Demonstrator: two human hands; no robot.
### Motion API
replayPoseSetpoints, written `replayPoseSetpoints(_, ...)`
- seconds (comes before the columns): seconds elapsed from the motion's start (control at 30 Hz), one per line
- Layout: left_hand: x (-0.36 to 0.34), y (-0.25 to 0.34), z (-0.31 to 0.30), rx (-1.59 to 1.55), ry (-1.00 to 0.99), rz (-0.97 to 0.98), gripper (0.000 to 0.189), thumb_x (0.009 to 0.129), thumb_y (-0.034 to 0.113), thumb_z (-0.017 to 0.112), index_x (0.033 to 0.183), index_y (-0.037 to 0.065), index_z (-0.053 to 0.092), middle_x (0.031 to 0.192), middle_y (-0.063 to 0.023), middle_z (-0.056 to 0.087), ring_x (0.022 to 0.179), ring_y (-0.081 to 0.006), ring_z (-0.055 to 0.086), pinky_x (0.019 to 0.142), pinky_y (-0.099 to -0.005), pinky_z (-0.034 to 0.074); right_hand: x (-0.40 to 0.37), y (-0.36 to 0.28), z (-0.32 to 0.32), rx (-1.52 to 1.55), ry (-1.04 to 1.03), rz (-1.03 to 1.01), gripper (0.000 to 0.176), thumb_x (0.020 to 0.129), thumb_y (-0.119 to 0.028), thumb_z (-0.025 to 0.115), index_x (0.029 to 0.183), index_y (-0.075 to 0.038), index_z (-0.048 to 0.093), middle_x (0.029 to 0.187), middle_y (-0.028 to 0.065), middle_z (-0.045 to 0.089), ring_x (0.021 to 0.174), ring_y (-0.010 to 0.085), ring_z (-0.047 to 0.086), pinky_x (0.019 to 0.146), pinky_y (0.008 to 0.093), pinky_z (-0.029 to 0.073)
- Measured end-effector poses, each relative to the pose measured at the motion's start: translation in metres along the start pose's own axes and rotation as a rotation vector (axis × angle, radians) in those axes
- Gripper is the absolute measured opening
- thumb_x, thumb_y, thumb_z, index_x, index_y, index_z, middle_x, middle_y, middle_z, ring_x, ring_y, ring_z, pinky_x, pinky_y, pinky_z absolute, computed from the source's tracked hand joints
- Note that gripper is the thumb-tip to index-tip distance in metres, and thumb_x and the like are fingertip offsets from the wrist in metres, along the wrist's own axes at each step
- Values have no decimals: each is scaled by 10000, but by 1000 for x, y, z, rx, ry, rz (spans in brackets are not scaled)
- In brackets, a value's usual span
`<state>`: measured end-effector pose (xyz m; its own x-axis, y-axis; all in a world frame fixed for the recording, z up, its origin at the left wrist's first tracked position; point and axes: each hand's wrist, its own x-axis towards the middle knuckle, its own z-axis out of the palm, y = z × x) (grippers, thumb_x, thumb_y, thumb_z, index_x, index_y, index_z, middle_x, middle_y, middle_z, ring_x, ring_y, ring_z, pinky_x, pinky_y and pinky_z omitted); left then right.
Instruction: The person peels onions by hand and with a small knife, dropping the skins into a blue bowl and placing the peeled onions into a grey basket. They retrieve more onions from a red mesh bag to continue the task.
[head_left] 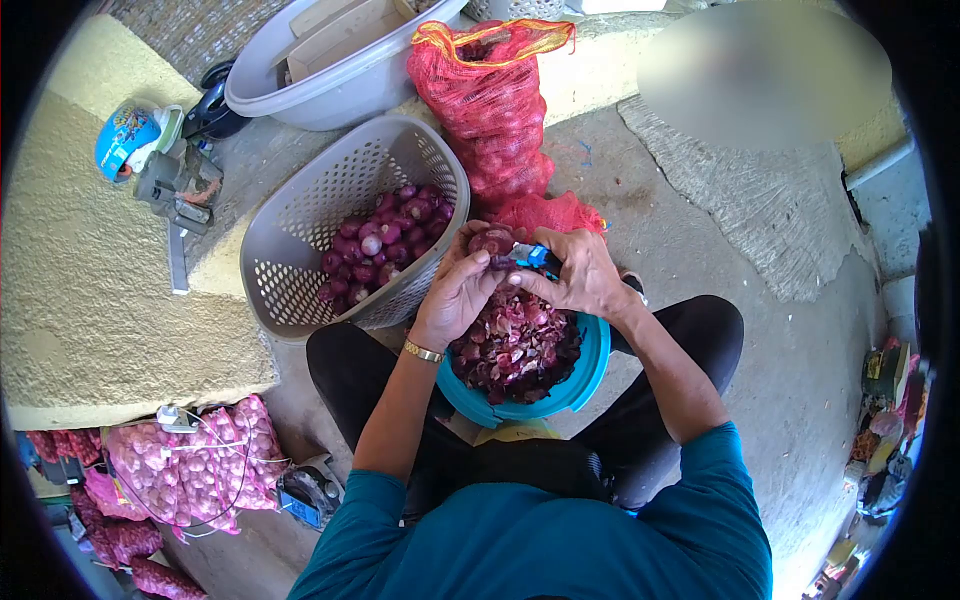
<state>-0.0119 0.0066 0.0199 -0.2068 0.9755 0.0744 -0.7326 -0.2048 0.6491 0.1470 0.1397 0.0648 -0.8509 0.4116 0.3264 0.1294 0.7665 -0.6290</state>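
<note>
Left hand (pixel 462 285): fingers and thumb closed around one dark purple-red, round onion (pixel 491 241), palm turned partly upward; gold-coloured metal wristwatch (pixel 424 351) on the wrist.

Right hand (pixel 585 272): curled around a small blue-handled tool (pixel 533 258), thumb extended toward the left hand's fingers. The tool's pale end points at the onion; whether it touches is too small to tell.

The onion: one, at the fingertips of the left hand, just beside the right hand, between the two and toward their far side.

Round turquoise plastic basin (pixel 599 358): below the hands, between the knees; holds a heap of dry, papery purple and reddish skins (pixel 516 345).

Grey plastic basket with perforated walls (pixel 300 200): beyond the left knee, tilted in view; a pile of smooth purple onions (pixel 390 240) inside, gathered on the side nearer the basin.

Red mesh sack with yellow-orange rim (pixel 490 125): upright beyond the hands, filled with round reddish bulbs, beside the basket. Loose red mesh (pixel 550 213) at its foot.

Pale grey oval plastic tub (pixel 335 85): beyond the basket, light-coloured trays inside.

Pink mesh sacks of pale bulbs (pixel 195 465): on the left, well apart from the hands.
</note>
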Motion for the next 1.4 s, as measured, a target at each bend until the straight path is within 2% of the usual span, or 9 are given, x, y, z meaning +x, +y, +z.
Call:
replayPoseSetpoints(0.17,-4,1,7,-74,21,-60,463,969,44,550,1377,126,348,1295,-64,535,1220,-156,516,1001,-330,459,1,2,0,-2,14,16,546,713,-532,821,779,-40,596,571,148,555,557,370,602,509,436,458)
replayPoseSetpoints(0.33,-5,-3,-1,21,-3,-41,498,965,65,559,1411,101,341,1371,-88,478,1267,-183,491,1051,-358,427,0,1,0,-11,17,51,559,716,-542,815,746,-39,574,564,154,547,556,378,595,507,442,450)
replayPoseSetpoints(0.4,-4,-3,-1,21,9,-50,499,963,64,563,1410,100,343,1371,-87,474,1265,-185,487,1061,-363,415,0,5,0,-38,-36,58,552,748,-493,814,869,15,637,580,161,531,531,352,544,521,418,444)
replayPoseSetpoints(0.43,-4,-3,-2,9,-8,-49,498,964,65,562,1410,96,342,1371,-90,474,1269,-190,483,1069,-366,406,0,5,1,-38,-37,57,552,748,-493,814,869,15,637,580,161,531,531,352,544,521,418,444)
replayPoseSetpoints(0.63,-2,-4,-4,24,-28,-51,491,974,95,567,1410,85,341,1366,-96,480,1283,-207,472,1087,-379,387,1,0,1,32,-44,55,501,791,-477,782,804,-9,601,586,176,524,544,380,535,519,430,432)
replayPoseSetpoints(0.7,-3,-4,-4,36,-24,-54,489,976,108,571,1408,86,342,1364,-99,481,1285,-211,470,1090,-383,384,3,0,1,-13,-16,46,525,788,-540,756,739,-47,584,574,164,561,570,383,605,524,449,458)
replayPoseSetpoints(1.2,-5,-4,0,26,-1,-67,481,984,156,580,1400,68,356,1327,-100,503,1245,-190,497,1077,-377,402,1,6,8,79,-57,73,479,853,-496,707,712,-53,594,564,157,554,564,376,601,521,448,454)
replayPoseSetpoints(1.33,-4,0,-2,-16,-38,-63,450,1004,182,536,1405,62,369,1308,-96,521,1233,-185,510,1071,-379,415,0,8,15,159,-71,88,480,864,-490,696,699,-51,592,564,154,552,557,382,588,521,449,450)
replayPoseSetpoints(1.4,-4,1,-5,-72,-43,-76,442,1010,189,518,1408,61,373,1306,-96,525,1229,-189,515,1071,-385,419,1,9,16,119,-28,15,482,862,-499,694,688,-62,590,562,148,551,553,377,585,514,448,448)
